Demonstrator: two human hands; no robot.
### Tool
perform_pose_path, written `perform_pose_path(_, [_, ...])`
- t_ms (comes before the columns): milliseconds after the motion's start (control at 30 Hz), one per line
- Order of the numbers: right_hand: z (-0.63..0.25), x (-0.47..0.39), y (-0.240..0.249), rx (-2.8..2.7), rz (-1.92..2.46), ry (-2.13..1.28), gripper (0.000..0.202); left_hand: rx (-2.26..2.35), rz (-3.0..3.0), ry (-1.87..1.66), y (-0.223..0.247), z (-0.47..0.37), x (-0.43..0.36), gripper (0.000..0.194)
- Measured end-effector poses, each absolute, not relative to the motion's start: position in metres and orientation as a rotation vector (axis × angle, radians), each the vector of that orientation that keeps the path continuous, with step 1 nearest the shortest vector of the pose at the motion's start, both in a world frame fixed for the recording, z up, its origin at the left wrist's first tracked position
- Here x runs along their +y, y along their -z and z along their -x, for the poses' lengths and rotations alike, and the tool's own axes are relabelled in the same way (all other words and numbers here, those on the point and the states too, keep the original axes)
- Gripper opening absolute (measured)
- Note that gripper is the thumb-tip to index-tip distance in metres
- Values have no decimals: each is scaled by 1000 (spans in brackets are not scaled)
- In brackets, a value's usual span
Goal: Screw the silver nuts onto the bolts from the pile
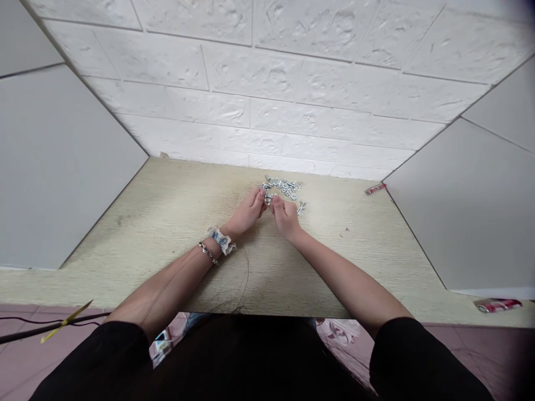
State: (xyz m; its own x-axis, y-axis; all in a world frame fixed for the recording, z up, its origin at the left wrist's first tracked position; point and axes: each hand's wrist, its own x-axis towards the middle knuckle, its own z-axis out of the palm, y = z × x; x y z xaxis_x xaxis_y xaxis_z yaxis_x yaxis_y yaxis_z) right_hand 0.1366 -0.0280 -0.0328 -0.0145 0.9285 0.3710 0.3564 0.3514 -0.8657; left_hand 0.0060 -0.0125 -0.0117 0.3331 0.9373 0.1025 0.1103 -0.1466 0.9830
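The counter (346, 262) is a pale, yellowish-beige board with a fine, streaky grain running across it. Near its back edge, around the middle, lies a loose cluster of small silvery screws and washers (286, 186), some touching or overlapping, others slightly apart. A few more screws (302, 208) lie together just to the right, nearer the front. Dark speckles (234, 200) mark the surface left of the cluster. Small brown crumbs (346, 229) lie farther right. One red-and-silver cylinder (375, 189) lies on its side at the back right corner; a second red cylinder (499, 306) lies near the front right edge.
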Motion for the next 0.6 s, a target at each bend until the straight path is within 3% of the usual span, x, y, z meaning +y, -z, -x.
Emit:
perform_pose_path(333, [-137,-22,34,-1385,1221,-869,60,988,-1735,-909,8,-4,-15,33])
perform_pose_path(600, [-135,-24,26,-1518,1259,-645,43,1009,-1721,-900,11,-4,-13,32])
